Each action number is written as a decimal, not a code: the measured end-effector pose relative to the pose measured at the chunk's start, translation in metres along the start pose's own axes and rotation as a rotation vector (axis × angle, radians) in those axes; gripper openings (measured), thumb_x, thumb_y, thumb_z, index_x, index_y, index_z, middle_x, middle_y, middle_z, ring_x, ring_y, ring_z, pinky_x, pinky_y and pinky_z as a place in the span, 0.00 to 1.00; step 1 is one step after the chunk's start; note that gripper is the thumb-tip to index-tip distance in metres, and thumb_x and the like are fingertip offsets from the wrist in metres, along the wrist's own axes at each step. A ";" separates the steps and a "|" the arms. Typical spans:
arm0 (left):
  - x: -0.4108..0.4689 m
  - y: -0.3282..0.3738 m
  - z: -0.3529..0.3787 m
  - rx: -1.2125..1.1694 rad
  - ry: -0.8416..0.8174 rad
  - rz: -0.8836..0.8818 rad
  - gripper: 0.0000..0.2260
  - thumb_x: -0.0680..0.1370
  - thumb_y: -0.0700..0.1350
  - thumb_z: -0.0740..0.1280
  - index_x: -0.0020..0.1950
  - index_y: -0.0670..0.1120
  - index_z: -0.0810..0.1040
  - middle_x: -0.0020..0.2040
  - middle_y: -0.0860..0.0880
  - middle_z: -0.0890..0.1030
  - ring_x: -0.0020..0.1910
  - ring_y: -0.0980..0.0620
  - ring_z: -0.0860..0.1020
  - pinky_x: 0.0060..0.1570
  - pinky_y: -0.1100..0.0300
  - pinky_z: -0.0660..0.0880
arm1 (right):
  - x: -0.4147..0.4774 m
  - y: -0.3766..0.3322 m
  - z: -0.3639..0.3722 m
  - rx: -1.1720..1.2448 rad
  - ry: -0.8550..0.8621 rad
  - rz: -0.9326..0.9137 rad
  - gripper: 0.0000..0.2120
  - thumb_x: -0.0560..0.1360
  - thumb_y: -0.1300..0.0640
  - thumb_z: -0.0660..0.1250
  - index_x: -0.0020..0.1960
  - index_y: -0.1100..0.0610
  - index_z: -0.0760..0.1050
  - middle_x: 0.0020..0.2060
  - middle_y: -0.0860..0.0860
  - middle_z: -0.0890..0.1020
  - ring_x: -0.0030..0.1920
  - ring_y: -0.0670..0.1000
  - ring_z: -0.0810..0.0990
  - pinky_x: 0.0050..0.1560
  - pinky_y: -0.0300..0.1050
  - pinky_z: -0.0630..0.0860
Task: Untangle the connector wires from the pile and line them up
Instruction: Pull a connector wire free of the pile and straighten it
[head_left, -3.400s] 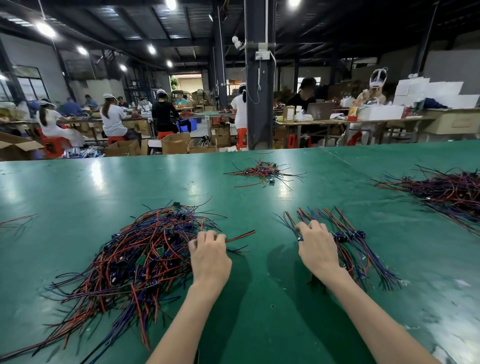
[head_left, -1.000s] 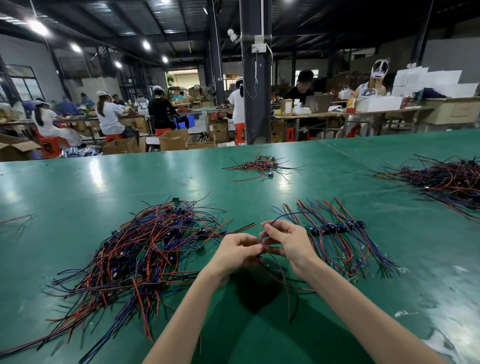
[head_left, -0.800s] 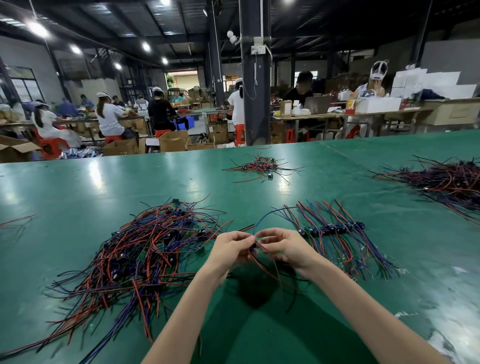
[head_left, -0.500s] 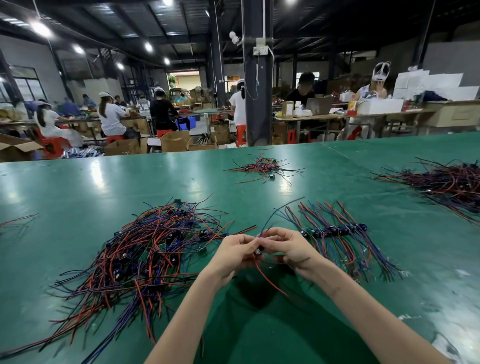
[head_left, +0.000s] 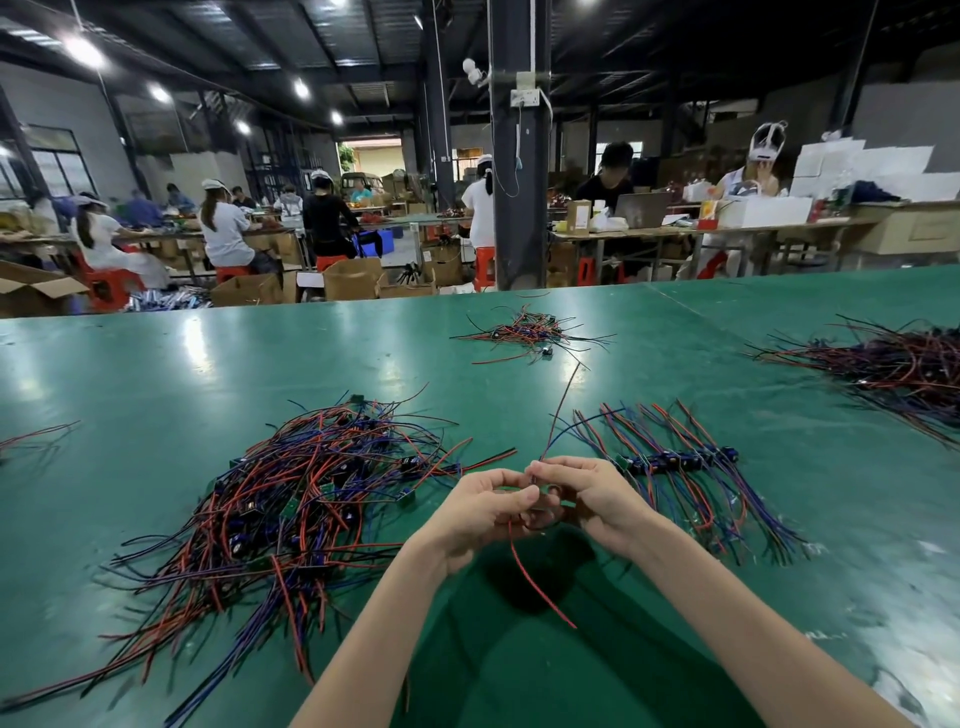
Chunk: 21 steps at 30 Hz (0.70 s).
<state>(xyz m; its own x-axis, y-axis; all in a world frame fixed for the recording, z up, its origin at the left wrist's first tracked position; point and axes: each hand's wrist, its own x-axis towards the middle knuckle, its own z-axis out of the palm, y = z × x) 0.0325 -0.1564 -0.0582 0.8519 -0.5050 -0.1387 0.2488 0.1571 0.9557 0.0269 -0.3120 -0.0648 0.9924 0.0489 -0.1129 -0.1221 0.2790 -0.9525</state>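
Between pile (head_left: 291, 509) at nine o'clock and row (head_left: 675, 460) at three, my left hand (head_left: 478, 514) and right hand (head_left: 597, 499) pinch one connector wire (head_left: 540, 583) (red end dangling).

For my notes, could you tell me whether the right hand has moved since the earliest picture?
Yes. The right hand left the lined-up row and shifted left, meeting the left hand on a wire between row and pile.

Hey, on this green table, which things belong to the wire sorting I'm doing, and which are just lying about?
In the job: connector wire, pinched between left hand and right hand; tangled pile; lined-up row.
Lying about: small far heap; big heap at right; stray wires at left edge.
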 end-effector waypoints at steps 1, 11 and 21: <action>0.000 0.000 0.001 -0.011 -0.007 -0.009 0.08 0.78 0.34 0.64 0.56 0.37 0.74 0.45 0.40 0.83 0.40 0.47 0.80 0.41 0.59 0.80 | 0.000 0.000 0.001 0.019 0.009 0.004 0.02 0.69 0.64 0.71 0.38 0.61 0.80 0.32 0.54 0.82 0.26 0.47 0.74 0.31 0.38 0.74; 0.006 -0.005 0.007 0.050 0.035 -0.047 0.04 0.79 0.41 0.64 0.45 0.44 0.71 0.42 0.41 0.80 0.35 0.51 0.81 0.40 0.57 0.79 | 0.000 -0.001 0.000 -0.020 0.061 -0.035 0.04 0.70 0.66 0.72 0.40 0.59 0.78 0.28 0.50 0.79 0.25 0.44 0.72 0.28 0.36 0.71; 0.003 -0.006 0.009 0.120 0.098 0.019 0.03 0.76 0.39 0.69 0.43 0.41 0.77 0.27 0.52 0.75 0.27 0.60 0.74 0.39 0.57 0.81 | -0.001 0.001 0.003 -0.069 0.078 -0.063 0.05 0.70 0.61 0.73 0.37 0.58 0.78 0.29 0.51 0.77 0.27 0.44 0.71 0.30 0.35 0.70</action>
<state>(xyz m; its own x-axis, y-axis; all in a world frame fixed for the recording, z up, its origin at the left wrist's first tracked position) 0.0299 -0.1663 -0.0623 0.8984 -0.4165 -0.1394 0.1804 0.0606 0.9817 0.0254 -0.3086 -0.0645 0.9966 -0.0424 -0.0713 -0.0607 0.2126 -0.9753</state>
